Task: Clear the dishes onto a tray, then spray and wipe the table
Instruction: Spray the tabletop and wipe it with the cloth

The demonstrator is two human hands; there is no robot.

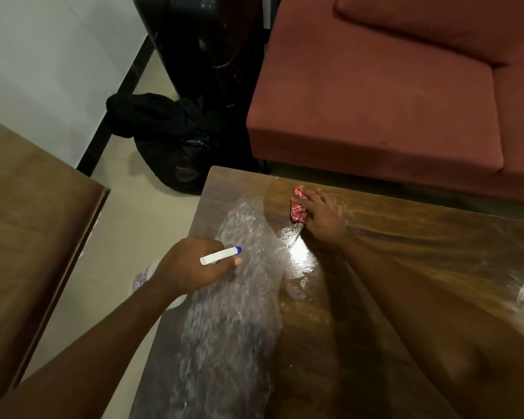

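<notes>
the left hand (191, 264) is closed around a spray bottle (221, 256), near the 9 o'clock edge of the wooden table (406, 267). the fingers wrap the neck of the bottle, and one fingertip (238, 261) pokes out just under the white spray head. the head has a blue tip that points toward 3 o'clock, out over the table. the round white body of the bottle hangs below the hand, off the table edge, mostly hidden by the wrist.

the right hand (322, 214) lies flat on a red and white cloth (298, 207) near the 12 o'clock edge of the table. the fingers are spread and press down on top of the cloth. the cloth sticks out from under the fingers on the 9 o'clock side (a little bit also shows on the 3 o'clock side).

a wide wet patch (239, 297) with lots of tiny drops runs along the table from 12 o'clock down to 6 o'clock, between the two hands. a shiny wiped spot sits just beside the right wrist.

a red sofa (390, 86) stands past the table at 12 o'clock. a black bag (170, 140) sits on the floor at 11 o'clock. another brown table (34, 222) is at 9 o'clock.
</notes>
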